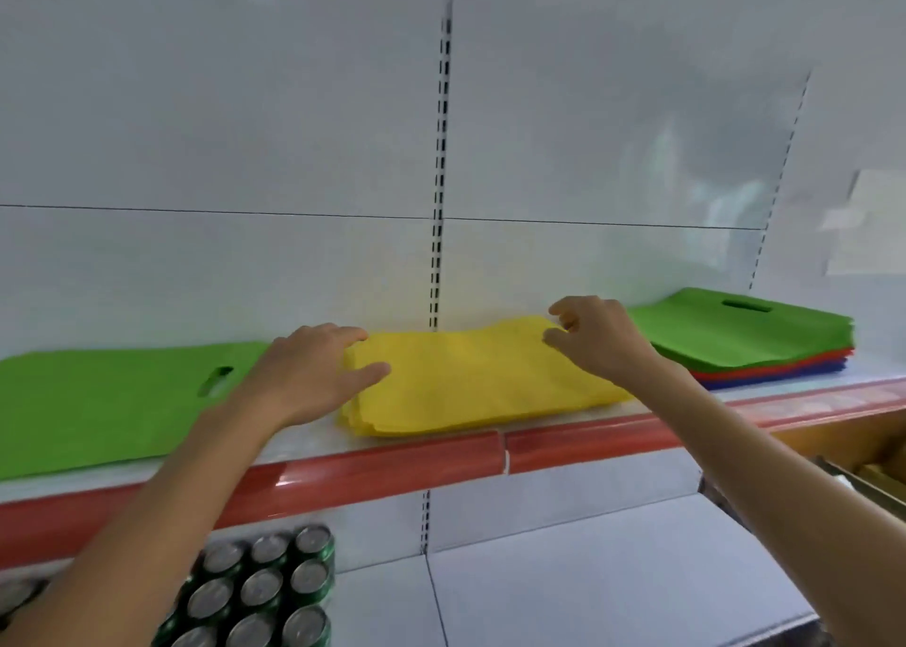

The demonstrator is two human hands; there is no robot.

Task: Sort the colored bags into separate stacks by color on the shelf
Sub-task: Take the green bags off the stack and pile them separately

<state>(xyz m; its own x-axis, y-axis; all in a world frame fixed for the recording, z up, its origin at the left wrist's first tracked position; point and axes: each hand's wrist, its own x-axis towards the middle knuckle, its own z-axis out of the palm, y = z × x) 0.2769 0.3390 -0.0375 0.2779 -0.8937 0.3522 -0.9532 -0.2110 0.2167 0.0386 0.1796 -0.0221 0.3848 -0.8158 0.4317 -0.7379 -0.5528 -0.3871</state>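
Observation:
A stack of yellow bags (470, 381) lies in the middle of the shelf (382, 465). My left hand (309, 372) rests against the stack's left edge with fingers and thumb straight. My right hand (593, 337) hovers at the stack's far right corner, its fingers loosely curled at the top bag's edge; whether it pinches the bag is unclear. A stack of green bags (113, 401) lies on the shelf to the left. On the right sits a mixed pile (765, 347) with green bags on top, then red and blue layers beneath.
A red price rail runs along the shelf's front edge. Green drink cans (264, 592) stand on the lower shelf at bottom left, beside a white shelf surface. A slotted upright (441, 166) divides the white back panel. A cardboard box shows at far right.

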